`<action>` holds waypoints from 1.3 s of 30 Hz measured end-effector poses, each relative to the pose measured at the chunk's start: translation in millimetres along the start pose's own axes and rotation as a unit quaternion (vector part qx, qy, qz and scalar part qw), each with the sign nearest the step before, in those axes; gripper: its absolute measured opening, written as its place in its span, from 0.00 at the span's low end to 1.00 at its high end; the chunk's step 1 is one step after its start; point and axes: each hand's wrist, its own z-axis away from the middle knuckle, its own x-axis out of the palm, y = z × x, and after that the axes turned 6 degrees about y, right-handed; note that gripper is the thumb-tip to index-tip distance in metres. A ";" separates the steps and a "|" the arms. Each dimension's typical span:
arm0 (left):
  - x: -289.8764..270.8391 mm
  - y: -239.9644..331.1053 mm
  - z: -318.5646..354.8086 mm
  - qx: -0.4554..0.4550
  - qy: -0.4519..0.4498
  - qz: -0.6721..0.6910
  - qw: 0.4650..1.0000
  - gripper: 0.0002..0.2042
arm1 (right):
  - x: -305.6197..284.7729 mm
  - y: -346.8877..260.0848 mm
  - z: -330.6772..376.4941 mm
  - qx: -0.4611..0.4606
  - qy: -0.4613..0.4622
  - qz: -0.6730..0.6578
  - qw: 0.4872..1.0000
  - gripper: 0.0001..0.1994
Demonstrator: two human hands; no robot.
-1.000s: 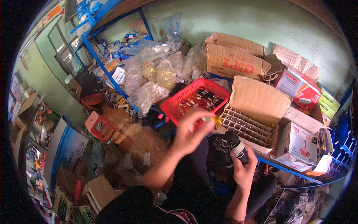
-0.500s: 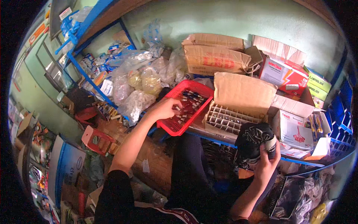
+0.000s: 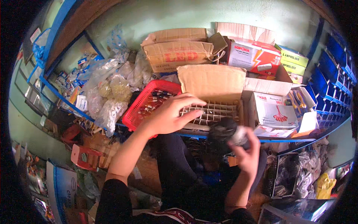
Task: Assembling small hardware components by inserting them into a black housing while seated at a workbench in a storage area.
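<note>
My left hand (image 3: pixel 173 114) is over the near left part of a compartmented cardboard box (image 3: pixel 212 80). Thumb and fingers are stretched apart, and I see nothing between them. Beside it, partly behind my wrist, a red plastic basket (image 3: pixel 169 86) holds several small dark and metallic pieces. In front of the box my right hand (image 3: pixel 248 151) grips a black bundle (image 3: pixel 220 136) of what look like thin cords, a pale band round one end. Motion blurs the bundle. Small light pieces show in some of the box's cells; my left hand hides others.
Clear plastic bags (image 3: pixel 112 89) are heaped left of the basket. Behind stands a large brown carton (image 3: pixel 179 56); a red and white box (image 3: pixel 250 58) and an opened white box (image 3: pixel 274 108) are to the right. A blue shelf edge (image 3: pixel 276 140) runs along the front, above my legs.
My left hand has left the red basket and moved right to the compartmented box, its fingers opening. My right hand has brought the black bundle closer to it. The view has shifted right.
</note>
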 end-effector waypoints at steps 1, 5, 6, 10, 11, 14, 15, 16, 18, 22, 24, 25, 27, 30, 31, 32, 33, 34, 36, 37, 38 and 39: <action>13.2 -7.8 -10.2 0.033 0.021 0.003 0.999 0.14 | 14.7 -5.7 -4.9 -0.042 -0.052 0.025 0.997 0.24; 58.5 -41.3 -62.7 -0.059 -0.093 0.097 0.989 0.18 | 62.5 7.1 -8.3 -0.072 -0.079 -0.009 0.994 0.19; 64.5 -53.6 -69.7 -0.086 -0.141 0.113 0.980 0.21 | 71.8 9.8 -4.4 -0.038 -0.027 -0.022 0.999 0.18; 50.1 -40.4 -65.8 -0.009 -0.243 0.314 0.918 0.36 | 86.3 16.3 -9.6 -0.015 0.135 -0.145 0.980 0.14; 49.0 -30.6 -57.2 0.022 -0.257 0.303 0.917 0.43 | 84.7 19.0 -10.9 -0.026 0.173 -0.140 0.975 0.15; 64.0 -2.5 -13.7 0.033 -0.141 0.325 0.935 0.35 | 79.7 16.1 -14.1 -0.035 0.214 -0.140 0.966 0.17; 71.1 -4.6 -2.8 -0.026 -0.106 0.307 0.945 0.35 | 76.2 16.2 -15.1 -0.025 0.187 -0.113 0.975 0.17; 73.2 -6.5 10.7 -0.089 -0.065 0.284 0.953 0.36 | 74.8 12.2 -16.0 -0.016 0.155 -0.090 0.984 0.16; 79.9 -11.6 32.6 -0.154 0.028 0.346 0.925 0.29 | 62.2 -0.7 -27.0 -0.029 0.102 -0.068 0.992 0.13; 79.9 -2.7 61.4 -0.236 0.209 0.496 0.809 0.22 | 45.5 -17.0 -44.7 -0.098 0.207 0.063 0.971 0.10; 85.4 1.1 65.9 -0.235 0.249 0.502 0.794 0.20 | 34.9 -15.1 -57.0 0.020 0.180 0.174 0.968 0.11; 86.5 -1.9 70.4 -0.237 0.256 0.502 0.791 0.20 | 35.3 -10.5 -60.3 -0.020 0.163 0.312 0.936 0.12; 88.5 -9.7 78.7 -0.281 0.278 0.535 0.747 0.21 | 39.6 -7.8 -58.0 -0.032 0.149 0.377 0.913 0.13; 85.5 4.7 77.5 -0.359 0.347 0.494 0.712 0.22 | 40.5 4.5 -61.4 -0.054 0.127 0.454 0.880 0.12; 86.5 -8.9 83.4 -0.345 0.329 0.537 0.696 0.23 | 38.8 7.5 -63.8 -0.049 0.120 0.462 0.877 0.11; 89.3 -20.9 87.2 -0.343 0.336 0.536 0.695 0.23 | 36.8 6.9 -65.7 -0.044 0.116 0.472 0.873 0.10; 92.6 -32.2 90.2 -0.333 0.329 0.568 0.677 0.23 | 36.5 5.0 -69.5 -0.031 0.131 0.455 0.880 0.08; 91.7 -33.1 88.7 -0.323 0.319 0.601 0.658 0.23 | 35.0 3.7 -71.3 -0.043 0.149 0.461 0.874 0.09; 87.1 -26.5 89.8 -0.319 0.304 0.613 0.656 0.24 | 34.3 1.5 -71.2 -0.093 0.199 0.444 0.869 0.09; 85.0 -23.1 89.2 -0.316 0.309 0.623 0.645 0.25 | 36.1 -2.7 -68.7 -0.095 0.194 0.442 0.871 0.09; 84.2 -21.9 88.1 -0.313 0.313 0.634 0.634 0.26 | 37.4 -8.4 -64.9 -0.090 0.192 0.338 0.917 0.09; 85.2 -25.2 86.3 -0.296 0.316 0.643 0.632 0.27 | 38.6 -14.1 -60.2 -0.082 0.188 0.231 0.951 0.09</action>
